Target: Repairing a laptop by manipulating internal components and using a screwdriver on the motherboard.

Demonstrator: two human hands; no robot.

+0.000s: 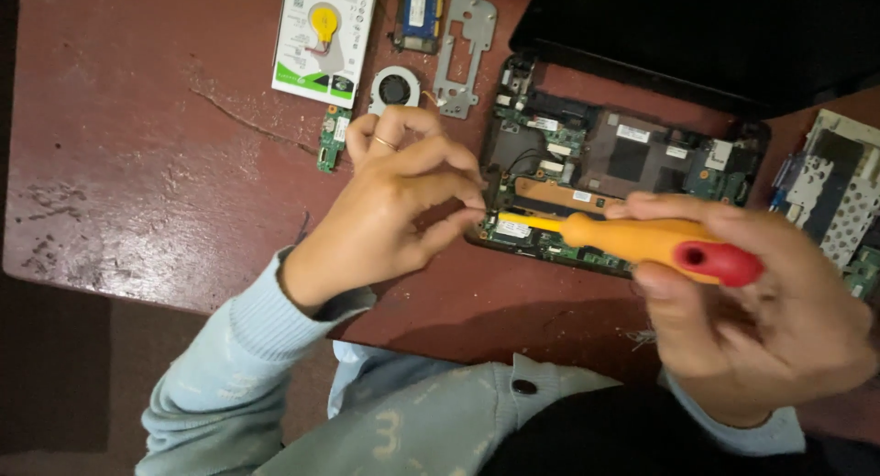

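With my right hand (779, 302) clenched around the screwdriver (642, 240) and my left hand (394, 210) pinching at its tip, I work the opened laptop base (623, 164) mid-table, hard drive (323, 40), fan (395, 89) and bracket (466, 45) already removed toward the far edge, the board still seated.

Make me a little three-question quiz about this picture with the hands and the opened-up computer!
1. True or false: the right hand holds a screwdriver with an orange and red handle.
2. Which part lies on the table right beside the hard drive? A) small round fan B) a cup C) scissors
3. Fill in: the left hand pinches its fingertips at the screwdriver's ____, over the open laptop base.

Key: 1 true; 2 A; 3 tip
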